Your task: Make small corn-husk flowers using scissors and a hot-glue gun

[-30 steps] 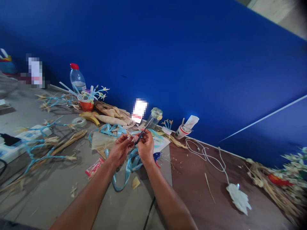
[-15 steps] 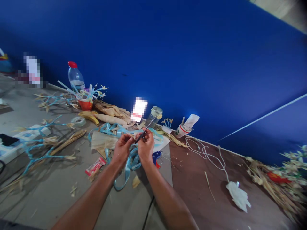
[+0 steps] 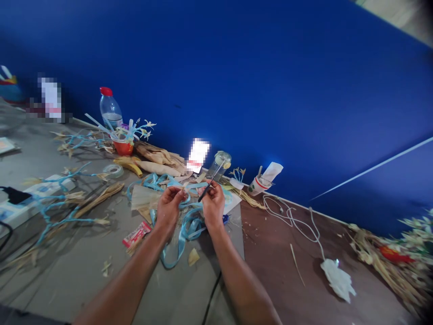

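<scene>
My right hand (image 3: 214, 205) is closed around a slim dark tool (image 3: 204, 192), whose thin end points up and away to the right; its exact kind is unclear. Just left of it, my left hand (image 3: 169, 205) pinches a small pale piece (image 3: 184, 188) between thumb and fingertips, too small to name surely. A gap separates the two hands. Light blue ribbon (image 3: 182, 239) lies in loops beneath and around them. Beside my left hand is a pale flat sheet of husk (image 3: 144, 197). A blue object (image 3: 225, 219) is mostly covered by my right wrist.
Blue-stemmed flower branches (image 3: 59, 221) and a power strip (image 3: 30, 205) lie left. Behind stand a red cup (image 3: 123, 148), a red-capped bottle (image 3: 110, 110), a lit phone (image 3: 199, 155) and a clear jar (image 3: 219, 166). Rightward are a paper cup (image 3: 258, 186), white cable (image 3: 316, 232) and crumpled tissue (image 3: 338, 279).
My hands have moved apart, the left slightly left and the right slightly right with the dark tool. The view has shifted a little, and more of the pale scrap near the ribbon shows.
</scene>
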Demonstrator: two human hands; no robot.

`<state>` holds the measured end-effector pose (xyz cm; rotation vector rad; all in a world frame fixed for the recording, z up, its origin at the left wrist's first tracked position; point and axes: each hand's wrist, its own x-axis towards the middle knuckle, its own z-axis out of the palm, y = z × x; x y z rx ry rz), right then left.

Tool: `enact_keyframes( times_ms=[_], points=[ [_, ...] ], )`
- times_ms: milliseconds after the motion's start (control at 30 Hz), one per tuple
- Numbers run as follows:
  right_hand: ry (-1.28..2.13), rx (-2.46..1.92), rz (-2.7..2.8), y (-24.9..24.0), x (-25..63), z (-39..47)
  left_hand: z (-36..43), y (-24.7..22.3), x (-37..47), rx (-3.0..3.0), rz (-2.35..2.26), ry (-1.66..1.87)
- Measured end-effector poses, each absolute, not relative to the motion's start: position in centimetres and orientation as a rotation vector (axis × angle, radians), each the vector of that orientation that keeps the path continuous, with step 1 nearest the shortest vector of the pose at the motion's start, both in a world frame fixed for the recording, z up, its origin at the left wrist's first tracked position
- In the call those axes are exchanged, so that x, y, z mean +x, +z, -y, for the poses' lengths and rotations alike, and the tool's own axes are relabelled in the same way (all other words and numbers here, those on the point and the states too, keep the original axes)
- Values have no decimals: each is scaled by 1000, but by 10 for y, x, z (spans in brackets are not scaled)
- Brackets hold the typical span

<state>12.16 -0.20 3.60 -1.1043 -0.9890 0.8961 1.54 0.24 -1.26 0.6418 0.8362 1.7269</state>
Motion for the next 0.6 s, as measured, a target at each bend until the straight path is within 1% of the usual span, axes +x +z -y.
enact_keyframes(
  times_ms=[133,233,400,600],
  points=[
    [1053,-1082,1094,30,114,10,-3,-4,11,564,-818,1783],
    [1109,-1082,1190,22,105,15,-3,2,7,479,-766,1780],
    [1065,-954,1099,20,101,12,-2,4,5,369,-649,1640],
    [949,-988,1066,24,104,8,4,6,11,431,-624,1482]
  ],
)
